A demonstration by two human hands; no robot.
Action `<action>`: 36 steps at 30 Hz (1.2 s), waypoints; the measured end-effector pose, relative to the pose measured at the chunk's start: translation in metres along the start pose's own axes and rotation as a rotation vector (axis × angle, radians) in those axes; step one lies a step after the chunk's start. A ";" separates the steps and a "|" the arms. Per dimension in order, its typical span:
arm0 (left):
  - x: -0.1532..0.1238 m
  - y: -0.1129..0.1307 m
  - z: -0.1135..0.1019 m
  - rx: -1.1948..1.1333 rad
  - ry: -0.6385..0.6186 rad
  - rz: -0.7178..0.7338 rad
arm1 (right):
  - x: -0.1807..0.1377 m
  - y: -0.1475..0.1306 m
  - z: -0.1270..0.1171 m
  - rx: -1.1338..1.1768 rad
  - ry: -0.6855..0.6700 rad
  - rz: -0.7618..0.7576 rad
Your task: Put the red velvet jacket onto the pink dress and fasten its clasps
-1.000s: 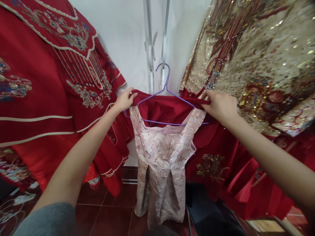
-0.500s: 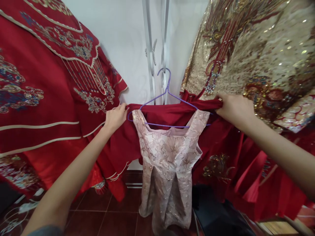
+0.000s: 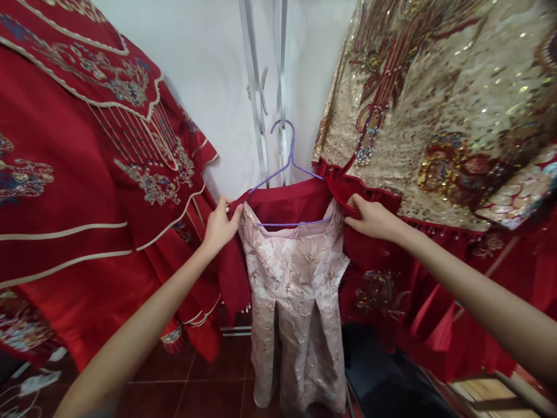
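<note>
A pale pink floral dress [image 3: 300,273] hangs by its shoulder straps from a purple wire hanger [image 3: 291,152]. Dark red cloth [image 3: 287,202] stretches across the hanger behind the dress's neckline; which garment it belongs to I cannot make out. My left hand [image 3: 221,225] pinches this cloth beside the dress's left strap, thumb and fingers closed. On the other side, my right hand [image 3: 369,217] grips the cloth near the right strap, which the red folds partly cover.
An embroidered red jacket [image 3: 82,151] hangs at the left, a gold sequined garment [image 3: 418,116] at the right. Metal rails [image 3: 255,87] run down the white wall. Below are dark red floor tiles [image 3: 209,389], a black object [image 3: 387,371] and white cables [image 3: 39,383].
My hands have come closer together, mostly my right hand moving inward. The red cloth now lies around the dress's straps and hangs lower at the left.
</note>
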State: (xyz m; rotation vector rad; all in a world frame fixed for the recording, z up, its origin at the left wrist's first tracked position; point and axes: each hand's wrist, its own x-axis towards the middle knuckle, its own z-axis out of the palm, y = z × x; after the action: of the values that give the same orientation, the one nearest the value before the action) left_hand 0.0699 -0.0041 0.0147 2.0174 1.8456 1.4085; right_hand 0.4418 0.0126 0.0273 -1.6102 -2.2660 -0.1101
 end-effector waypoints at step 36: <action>-0.064 0.065 0.079 -0.387 -0.052 0.145 | -0.009 -0.094 0.069 1.187 0.213 -0.081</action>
State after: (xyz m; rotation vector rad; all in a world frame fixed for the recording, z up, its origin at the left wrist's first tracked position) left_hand 0.1786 -0.0341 -0.0282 1.9927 1.3025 1.5838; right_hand 0.3408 -0.0098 -0.0269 -0.7940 -1.6252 0.8337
